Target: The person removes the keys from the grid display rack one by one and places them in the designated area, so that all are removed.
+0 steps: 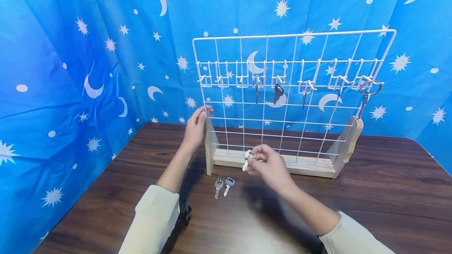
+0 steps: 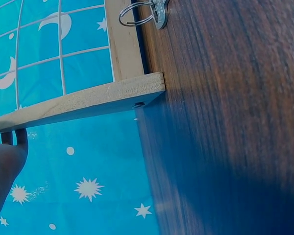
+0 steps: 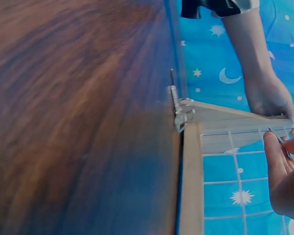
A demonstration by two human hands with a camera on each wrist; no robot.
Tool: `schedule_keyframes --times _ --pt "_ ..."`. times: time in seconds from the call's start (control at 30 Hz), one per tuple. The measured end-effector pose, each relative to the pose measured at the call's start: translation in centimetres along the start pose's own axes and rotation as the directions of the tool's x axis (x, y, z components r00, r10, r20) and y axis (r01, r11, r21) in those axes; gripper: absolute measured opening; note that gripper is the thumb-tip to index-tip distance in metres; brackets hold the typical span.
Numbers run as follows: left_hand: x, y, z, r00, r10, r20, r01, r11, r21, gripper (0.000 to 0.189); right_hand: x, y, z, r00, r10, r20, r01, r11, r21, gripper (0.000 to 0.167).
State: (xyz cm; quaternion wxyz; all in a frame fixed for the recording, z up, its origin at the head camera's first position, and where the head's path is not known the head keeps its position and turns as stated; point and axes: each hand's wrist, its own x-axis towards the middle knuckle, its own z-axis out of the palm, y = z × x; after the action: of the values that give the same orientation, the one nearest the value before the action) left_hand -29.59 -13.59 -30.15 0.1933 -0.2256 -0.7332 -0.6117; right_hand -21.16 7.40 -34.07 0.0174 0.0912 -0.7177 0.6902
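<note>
A white wire grid rack on a wooden stand faces me. My left hand grips the upper end of the stand's left side post, fingers behind it and thumb in front. In front of the grid's lower part, my right hand pinches a silver key between thumb and fingers, its blade pointing down; the fingers partly cover its ring. Two more keys lie side by side on the table: a plain silver key and a dark-headed key. In the right wrist view, the pinched key shows nearly edge-on.
White wire hooks line the grid's upper part. The three leftmost hold no key; several keys, including a dark key, hang on those farther right. The stand is on a dark wooden table. A blue star-and-moon curtain hangs behind.
</note>
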Motion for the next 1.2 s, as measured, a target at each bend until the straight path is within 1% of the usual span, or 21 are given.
schedule_keyframes --times 0.03,0.2,0.4,0.47,0.63,0.8,0.87,0.93,1.0,1.1,1.17,1.2 --pt "-0.1 0.3 0.0 1.0 0.0 -0.002 0.0 1.0 0.007 0.032 0.0 0.2 0.0 1.0 0.008 0.005 -0.008 1.0 0.0 0.018" --pt "-0.5 0.4 -0.2 1.0 0.005 -0.017 -0.005 1.0 0.008 0.032 0.4 1.4 0.0 0.998 0.052 0.04 -0.051 0.999 -0.015 0.02" --pt "-0.5 0.0 -0.5 1.0 0.003 -0.019 -0.003 1.0 0.018 0.033 0.7 2.9 0.1 0.988 0.117 0.102 -0.113 0.992 -0.049 0.019" --pt "-0.3 -0.6 -0.5 1.0 0.006 -0.013 -0.006 1.0 0.005 0.032 0.8 3.3 0.0 0.981 0.137 0.136 -0.125 0.988 -0.091 0.016" --pt "0.4 -2.4 -0.6 1.0 0.013 -0.017 -0.013 1.0 -0.023 0.034 1.0 4.2 0.0 0.952 0.174 0.25 -0.14 0.979 -0.147 0.012" --pt "0.4 -2.7 -0.4 0.999 0.021 -0.029 -0.021 1.0 -0.013 0.035 1.2 4.8 0.2 0.916 0.209 0.341 -0.167 0.975 -0.15 0.014" --pt "0.3 -2.5 -0.4 0.999 0.022 -0.032 -0.022 1.0 -0.005 0.035 1.2 5.0 0.4 0.906 0.21 0.367 -0.163 0.974 -0.155 0.013" --pt "0.2 -2.2 -0.4 0.999 0.022 -0.028 -0.022 1.0 -0.015 0.034 1.1 5.2 0.6 0.901 0.207 0.382 -0.153 0.974 -0.166 0.011" --pt "0.0 -1.4 -0.2 0.999 0.02 -0.025 -0.02 1.0 -0.012 0.032 1.1 5.4 0.7 0.902 0.204 0.38 -0.14 0.972 -0.19 0.008" --pt "-0.1 -0.4 -0.1 1.0 0.012 -0.013 -0.012 1.0 -0.021 0.031 1.2 5.7 0.9 0.918 0.19 0.348 -0.097 0.959 -0.266 0.005" --pt "0.0 -0.6 0.0 1.0 0.017 -0.016 -0.017 1.0 -0.013 0.031 1.3 5.8 0.9 0.93 0.179 0.323 -0.063 0.939 -0.339 0.004" --pt "0.2 -1.1 0.0 1.0 0.021 -0.016 -0.021 1.0 -0.016 0.032 1.3 5.7 0.9 0.934 0.173 0.313 -0.046 0.926 -0.375 0.004"
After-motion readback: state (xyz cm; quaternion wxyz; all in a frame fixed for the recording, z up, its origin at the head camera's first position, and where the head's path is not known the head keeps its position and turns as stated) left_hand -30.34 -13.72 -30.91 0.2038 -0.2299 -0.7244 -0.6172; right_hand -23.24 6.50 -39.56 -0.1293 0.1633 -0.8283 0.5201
